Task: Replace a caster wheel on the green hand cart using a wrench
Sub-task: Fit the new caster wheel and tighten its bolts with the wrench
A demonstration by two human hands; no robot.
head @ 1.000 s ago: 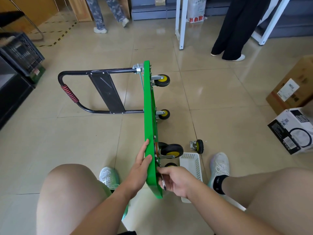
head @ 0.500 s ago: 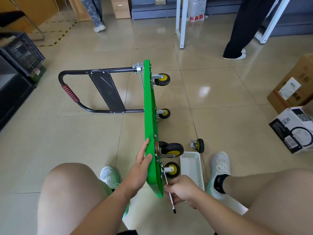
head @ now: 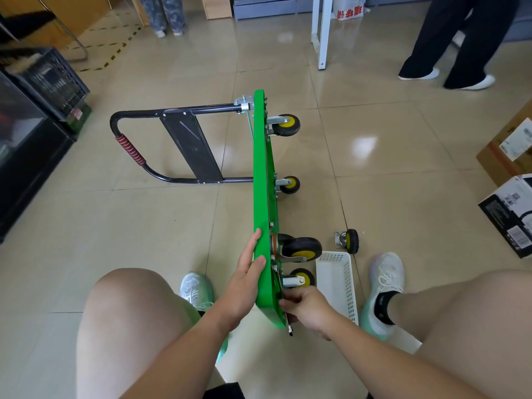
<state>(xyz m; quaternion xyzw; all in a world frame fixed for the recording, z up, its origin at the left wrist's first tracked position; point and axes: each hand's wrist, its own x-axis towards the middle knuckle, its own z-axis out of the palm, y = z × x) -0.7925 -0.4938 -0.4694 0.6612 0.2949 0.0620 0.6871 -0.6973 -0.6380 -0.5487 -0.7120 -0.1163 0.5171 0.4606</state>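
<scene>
Currently: R hand (head: 308,308) curls round wrench (head: 289,326) at the lowest caster (head: 302,279); L hand (head: 244,280), fingers straight, braces the deck edge. Best practice, as judged: seat wrench square on nut, short swings, L hand steadying. Green cart (head: 260,197) stands on its side on the floor betw. the knees, wheels facing right. Loose caster (head: 349,240) lies near white basket (head: 336,280).
</scene>
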